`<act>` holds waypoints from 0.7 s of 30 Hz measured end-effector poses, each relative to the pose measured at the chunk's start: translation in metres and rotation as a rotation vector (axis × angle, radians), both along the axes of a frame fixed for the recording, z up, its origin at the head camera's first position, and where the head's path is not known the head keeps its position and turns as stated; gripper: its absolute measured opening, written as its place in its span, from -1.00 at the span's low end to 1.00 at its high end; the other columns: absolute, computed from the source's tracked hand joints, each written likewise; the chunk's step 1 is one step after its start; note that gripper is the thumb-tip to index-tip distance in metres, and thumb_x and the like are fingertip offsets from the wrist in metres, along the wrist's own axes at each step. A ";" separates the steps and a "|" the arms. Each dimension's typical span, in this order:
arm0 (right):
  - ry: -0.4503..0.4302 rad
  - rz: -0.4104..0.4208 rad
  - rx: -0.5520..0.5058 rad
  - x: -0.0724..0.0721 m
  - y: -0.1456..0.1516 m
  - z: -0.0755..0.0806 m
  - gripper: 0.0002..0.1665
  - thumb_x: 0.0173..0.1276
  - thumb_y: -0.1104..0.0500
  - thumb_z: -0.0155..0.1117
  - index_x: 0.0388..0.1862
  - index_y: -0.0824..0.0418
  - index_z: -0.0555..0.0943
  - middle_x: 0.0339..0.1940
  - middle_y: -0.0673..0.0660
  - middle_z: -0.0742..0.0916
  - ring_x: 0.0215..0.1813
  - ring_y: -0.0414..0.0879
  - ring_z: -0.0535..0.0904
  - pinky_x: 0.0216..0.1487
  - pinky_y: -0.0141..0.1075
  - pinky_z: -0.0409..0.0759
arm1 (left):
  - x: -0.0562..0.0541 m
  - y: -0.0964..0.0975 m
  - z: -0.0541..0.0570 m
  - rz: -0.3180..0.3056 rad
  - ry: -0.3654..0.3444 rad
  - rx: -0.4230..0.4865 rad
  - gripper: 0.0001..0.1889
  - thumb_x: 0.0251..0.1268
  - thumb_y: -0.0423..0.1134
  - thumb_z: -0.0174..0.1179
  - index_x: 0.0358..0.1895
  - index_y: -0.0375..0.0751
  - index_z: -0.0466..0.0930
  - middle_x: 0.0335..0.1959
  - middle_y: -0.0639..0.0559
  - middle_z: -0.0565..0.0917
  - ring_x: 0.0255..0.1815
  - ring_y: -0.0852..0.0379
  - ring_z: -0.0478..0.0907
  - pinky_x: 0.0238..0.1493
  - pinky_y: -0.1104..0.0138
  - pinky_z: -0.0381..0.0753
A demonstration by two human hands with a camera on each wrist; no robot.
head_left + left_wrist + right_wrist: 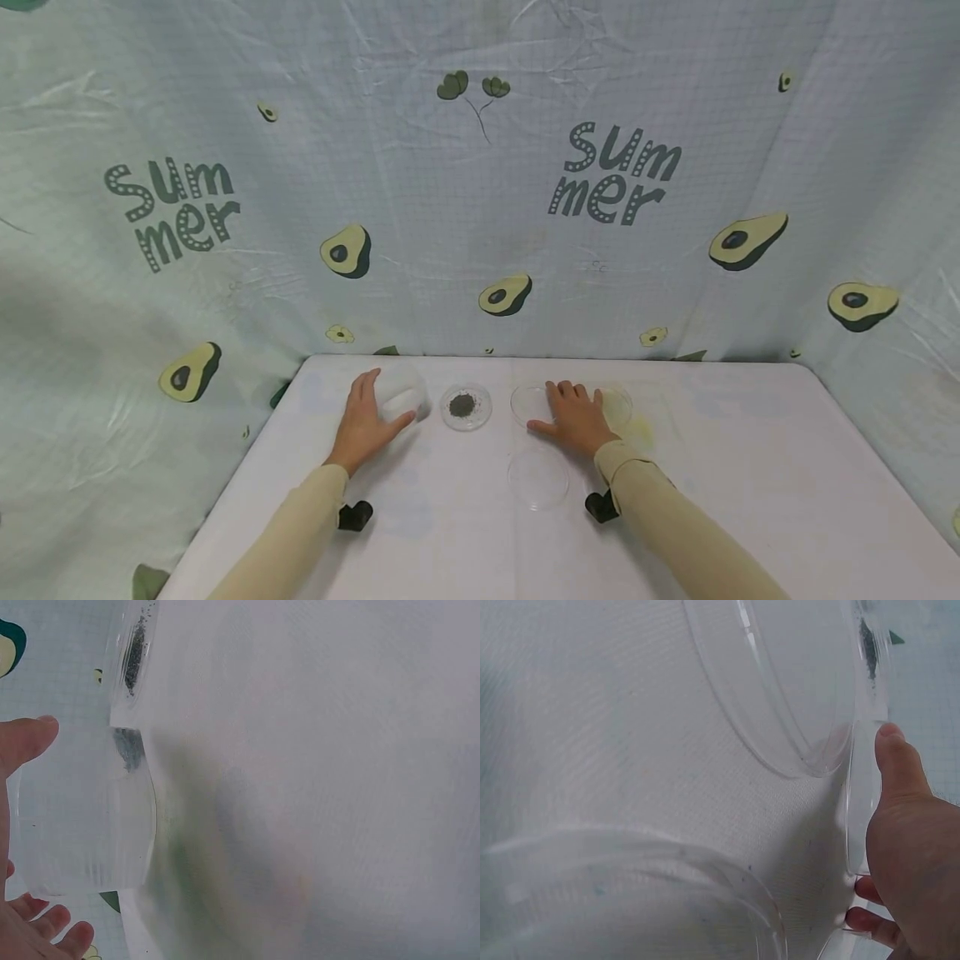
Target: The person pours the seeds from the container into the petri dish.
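My left hand [362,429] is spread around the near left side of a translucent, rounded container [400,398], with thumb and fingers apart. In the left wrist view that container [82,825] has clear, ridged walls. A petri dish holding dark grey granules [463,407] stands to its right. My right hand [577,421] spreads between two clear petri dishes, its thumb at the near rim of the left dish [523,407] and its fingers along the far side. The right dish [621,407] is partly hidden by this hand.
Another clear round dish [538,482] lies nearer to me, left of the right wrist. A pale yellow patch [641,429] marks the white table [750,483]. Behind the table hangs a curtain [420,208] printed with avocados.
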State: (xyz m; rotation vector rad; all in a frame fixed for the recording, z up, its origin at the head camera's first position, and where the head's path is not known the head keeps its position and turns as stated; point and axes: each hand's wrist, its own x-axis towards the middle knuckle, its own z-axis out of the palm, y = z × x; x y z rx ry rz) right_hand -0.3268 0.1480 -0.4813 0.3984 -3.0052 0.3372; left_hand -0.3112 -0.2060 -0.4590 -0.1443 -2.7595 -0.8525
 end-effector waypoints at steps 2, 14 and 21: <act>0.001 0.000 -0.003 0.001 -0.001 0.001 0.02 0.15 -0.39 0.28 0.37 0.26 0.36 0.20 0.29 0.54 0.25 0.24 0.41 0.26 0.36 0.26 | 0.000 0.000 0.000 0.000 -0.018 0.024 0.02 0.06 0.04 0.40 0.48 -0.26 -0.04 0.43 -0.30 0.10 0.44 -0.25 0.14 0.41 -0.12 0.23; 0.005 -0.009 0.017 0.002 -0.001 0.001 0.02 0.17 -0.40 0.25 0.39 0.25 0.34 0.21 0.26 0.54 0.24 0.21 0.41 0.21 0.26 0.35 | -0.001 0.004 -0.004 0.004 -0.067 0.092 0.05 0.06 -0.07 0.42 0.49 -0.25 -0.11 0.44 -0.36 0.08 0.44 -0.28 0.15 0.43 -0.11 0.22; -0.002 -0.015 0.023 0.001 -0.002 -0.002 0.04 0.16 -0.42 0.24 0.40 0.24 0.32 0.22 0.27 0.53 0.25 0.22 0.41 0.25 0.29 0.32 | -0.003 0.003 -0.007 0.016 -0.113 0.106 0.04 0.08 -0.12 0.40 0.50 -0.23 -0.14 0.44 -0.35 0.09 0.42 -0.28 0.18 0.41 -0.13 0.24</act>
